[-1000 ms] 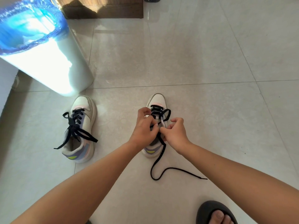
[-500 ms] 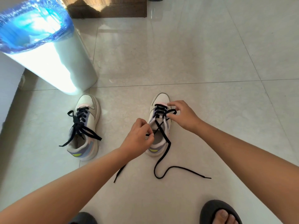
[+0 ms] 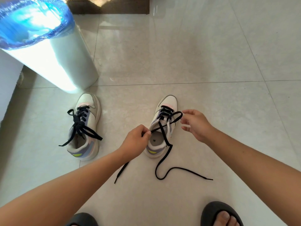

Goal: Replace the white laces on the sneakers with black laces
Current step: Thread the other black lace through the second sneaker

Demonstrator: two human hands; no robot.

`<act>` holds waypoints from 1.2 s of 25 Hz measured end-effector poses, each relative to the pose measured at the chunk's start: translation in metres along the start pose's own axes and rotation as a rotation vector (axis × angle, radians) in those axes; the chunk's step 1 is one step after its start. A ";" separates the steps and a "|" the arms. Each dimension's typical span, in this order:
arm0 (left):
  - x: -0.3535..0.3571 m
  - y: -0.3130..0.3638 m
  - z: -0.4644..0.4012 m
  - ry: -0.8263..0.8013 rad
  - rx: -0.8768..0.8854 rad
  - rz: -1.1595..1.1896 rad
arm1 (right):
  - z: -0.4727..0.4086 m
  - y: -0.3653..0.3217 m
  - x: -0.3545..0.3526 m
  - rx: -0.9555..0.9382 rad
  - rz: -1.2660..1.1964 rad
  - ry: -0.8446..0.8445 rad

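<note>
Pinching black lace (image 3: 163, 128) in left hand (image 3: 136, 141) and its loop in right hand (image 3: 194, 123), best drawn apart evenly, keeping right sneaker (image 3: 162, 128) steady on the floor.

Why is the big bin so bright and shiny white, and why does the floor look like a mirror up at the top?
In the head view, strong light washes out the white bin to a glare, so its surface detail is lost; the glossy floor tiles mirror the dark wooden furniture and carry pale shiny streaks; the wide lens also makes the bin lean.
</note>
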State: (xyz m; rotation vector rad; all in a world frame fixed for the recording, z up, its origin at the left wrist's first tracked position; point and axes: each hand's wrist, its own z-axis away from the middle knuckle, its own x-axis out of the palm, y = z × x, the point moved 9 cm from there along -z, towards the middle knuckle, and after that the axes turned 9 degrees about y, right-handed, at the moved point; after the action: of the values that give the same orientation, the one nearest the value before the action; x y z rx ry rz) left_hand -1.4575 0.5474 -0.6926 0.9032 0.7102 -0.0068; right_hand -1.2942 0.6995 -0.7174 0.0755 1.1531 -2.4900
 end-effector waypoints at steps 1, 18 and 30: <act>-0.002 -0.001 -0.001 -0.001 -0.015 0.003 | 0.004 0.007 0.001 -0.018 0.095 0.015; 0.035 0.073 -0.023 0.217 0.555 -0.344 | 0.015 -0.005 0.034 -0.318 0.383 -0.118; 0.044 0.066 -0.044 0.003 0.403 -0.417 | 0.009 0.006 0.014 0.029 -0.253 -0.061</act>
State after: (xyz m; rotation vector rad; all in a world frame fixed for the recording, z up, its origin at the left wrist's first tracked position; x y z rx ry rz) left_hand -1.4286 0.6330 -0.6884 1.1213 0.9075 -0.5347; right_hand -1.3034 0.6847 -0.7181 -0.1461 1.1645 -2.7074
